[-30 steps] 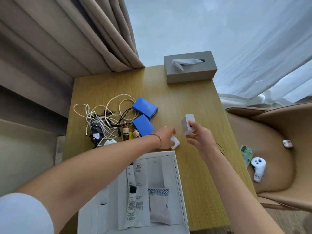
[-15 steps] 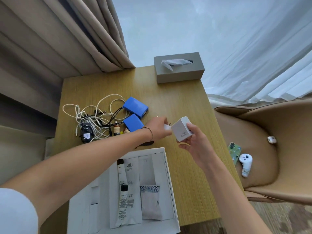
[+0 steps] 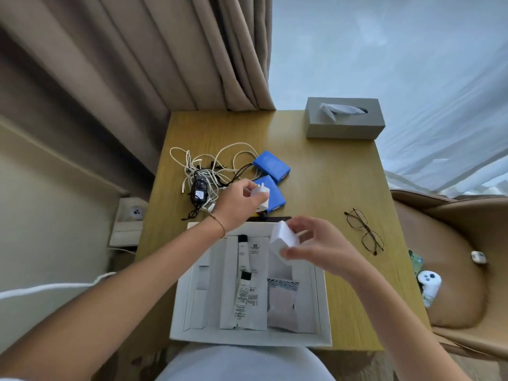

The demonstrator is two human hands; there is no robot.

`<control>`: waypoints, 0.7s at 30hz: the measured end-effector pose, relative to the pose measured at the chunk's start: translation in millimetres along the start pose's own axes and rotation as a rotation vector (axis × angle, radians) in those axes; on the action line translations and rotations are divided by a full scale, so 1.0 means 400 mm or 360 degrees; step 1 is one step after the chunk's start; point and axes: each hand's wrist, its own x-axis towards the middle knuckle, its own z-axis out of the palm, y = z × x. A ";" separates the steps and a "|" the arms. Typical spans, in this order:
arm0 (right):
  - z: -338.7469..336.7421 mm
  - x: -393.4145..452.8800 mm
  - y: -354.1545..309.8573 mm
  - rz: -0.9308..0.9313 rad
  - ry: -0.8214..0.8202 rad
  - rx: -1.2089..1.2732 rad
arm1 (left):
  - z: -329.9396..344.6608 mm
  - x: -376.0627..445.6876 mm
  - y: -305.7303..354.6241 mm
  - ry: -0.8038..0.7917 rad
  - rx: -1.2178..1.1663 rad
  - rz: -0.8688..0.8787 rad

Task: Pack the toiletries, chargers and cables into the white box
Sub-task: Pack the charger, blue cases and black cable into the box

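The open white box (image 3: 320,303) lies at the table's near edge and holds white tubes (image 3: 243,295) and a pale sachet (image 3: 282,306). My right hand (image 3: 321,246) grips a white cube charger (image 3: 283,239) above the box's far right corner. My left hand (image 3: 236,203) holds a smaller white plug charger (image 3: 259,195) just beyond the box's far edge. A tangle of white and black cables (image 3: 203,171) with a black adapter (image 3: 199,191) lies at the table's left. Two blue packs (image 3: 270,166) sit beside the cables.
A grey tissue box (image 3: 343,119) stands at the table's far right corner. Glasses (image 3: 364,232) lie right of the white box. A tan chair (image 3: 453,270) on the right holds a white controller (image 3: 428,283) and small items. Curtains hang behind the table.
Both hands lifted their chargers and drew back toward me. The right hand carried the cube charger from the table over the box's far corner. The view shifted, showing the glasses.
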 end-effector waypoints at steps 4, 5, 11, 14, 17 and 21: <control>0.101 0.026 0.019 -0.0150 0.0145 -0.0969 | -0.045 -0.070 -0.035 -0.0008 -0.0073 -0.0030; 0.127 0.034 0.028 -0.0173 0.0168 -0.1199 | -0.052 -0.085 -0.043 -0.0012 -0.0066 -0.0019; 0.218 0.075 0.090 -0.0146 0.0212 -0.1731 | -0.057 -0.170 -0.105 -0.0126 -0.0041 -0.0010; 0.229 0.086 0.109 -0.0153 0.0189 -0.1889 | -0.035 -0.192 -0.149 -0.0187 0.0034 -0.0079; 0.239 0.092 0.127 -0.0146 0.0158 -0.1953 | -0.003 -0.202 -0.185 -0.0180 0.0142 -0.0174; 0.246 0.099 0.141 -0.0101 0.0124 -0.1898 | 0.048 -0.200 -0.210 -0.0108 0.0321 -0.0200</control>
